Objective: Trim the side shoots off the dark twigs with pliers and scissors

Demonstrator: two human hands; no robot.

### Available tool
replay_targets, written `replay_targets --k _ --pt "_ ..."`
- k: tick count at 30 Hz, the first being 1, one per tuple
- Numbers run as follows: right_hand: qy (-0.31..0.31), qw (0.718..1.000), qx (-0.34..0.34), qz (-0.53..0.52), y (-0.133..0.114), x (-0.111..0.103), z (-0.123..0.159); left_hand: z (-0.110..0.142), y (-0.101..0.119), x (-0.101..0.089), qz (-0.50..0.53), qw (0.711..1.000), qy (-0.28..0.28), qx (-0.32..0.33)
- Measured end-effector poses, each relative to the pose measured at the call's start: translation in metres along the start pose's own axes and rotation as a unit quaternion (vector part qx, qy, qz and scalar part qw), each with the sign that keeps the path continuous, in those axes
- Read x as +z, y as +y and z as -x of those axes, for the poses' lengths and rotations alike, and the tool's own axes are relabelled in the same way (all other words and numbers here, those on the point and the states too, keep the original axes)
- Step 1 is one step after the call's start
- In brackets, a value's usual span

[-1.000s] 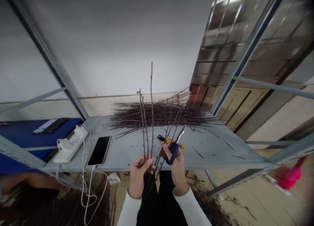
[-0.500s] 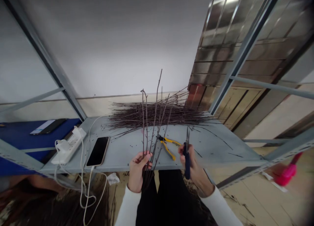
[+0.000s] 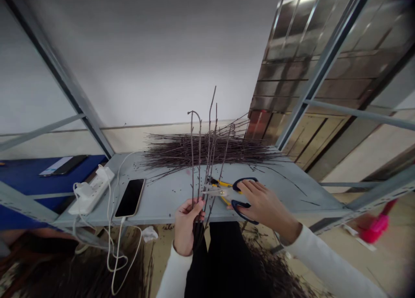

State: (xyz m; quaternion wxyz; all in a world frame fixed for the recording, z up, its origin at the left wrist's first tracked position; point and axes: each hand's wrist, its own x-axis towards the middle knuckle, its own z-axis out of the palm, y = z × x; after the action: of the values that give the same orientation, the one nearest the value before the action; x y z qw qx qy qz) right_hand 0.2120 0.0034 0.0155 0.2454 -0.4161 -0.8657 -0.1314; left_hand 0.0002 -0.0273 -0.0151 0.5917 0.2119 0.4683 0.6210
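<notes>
Several thin brown twigs (image 3: 192,155) stand upright in my left hand (image 3: 186,222), whose fingers and thumb are closed round their lower part at the table's front edge. My right hand (image 3: 264,205) grips a pair of dark-blue-handled scissors (image 3: 238,183), with fingers in the spread loops. The blades point left and reach the twigs just above my left hand. Under the scissors lie yellow-handled pliers (image 3: 223,183), partly covered. Behind the held twigs a wide heap of twigs (image 3: 171,151) lies along the back of the table.
On the grey table (image 3: 275,190) a phone (image 3: 130,198) lies at the left, with a white cable plugged in. Beside it is a white power strip (image 3: 92,190). Grey metal posts (image 3: 311,86) frame both sides. More twigs (image 3: 279,272) lie on the floor.
My right hand has moved left and turned the scissors from pointing up to pointing left. Their handles have spread, and the blades are now at the twigs. My left hand has shifted slightly right.
</notes>
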Motion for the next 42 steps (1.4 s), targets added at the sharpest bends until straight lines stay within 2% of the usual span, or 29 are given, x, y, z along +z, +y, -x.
replay_targets --k 10,17,21,26,31,37,42 --pt "0.016 0.999 -0.035 0.021 0.007 -0.001 -0.002 0.004 0.006 0.0 0.012 1.0 0.002 0.003" --pt "0.027 0.997 -0.052 0.054 0.01 0.003 0.004 0.001 0.001 -0.005 0.018 1.0 0.006 0.012" --pt "0.046 0.998 -0.021 0.039 0.013 0.004 0.011 0.0 -0.001 -0.009 0.009 1.0 0.007 0.016" --pt "0.064 0.997 0.037 0.024 0.015 -0.009 0.012 0.002 0.001 -0.008 0.009 1.0 0.016 0.016" --pt "0.068 0.992 0.1 -0.025 0.021 -0.015 0.013 0.002 0.002 -0.009 0.002 0.999 -0.033 0.007" --pt "0.049 0.985 0.111 -0.123 0.025 -0.022 0.012 0.007 0.009 -0.008 0.019 0.998 -0.054 -0.013" --pt "0.036 0.982 0.107 -0.154 0.024 -0.024 0.017 0.009 0.017 -0.007 0.022 0.997 -0.069 0.005"
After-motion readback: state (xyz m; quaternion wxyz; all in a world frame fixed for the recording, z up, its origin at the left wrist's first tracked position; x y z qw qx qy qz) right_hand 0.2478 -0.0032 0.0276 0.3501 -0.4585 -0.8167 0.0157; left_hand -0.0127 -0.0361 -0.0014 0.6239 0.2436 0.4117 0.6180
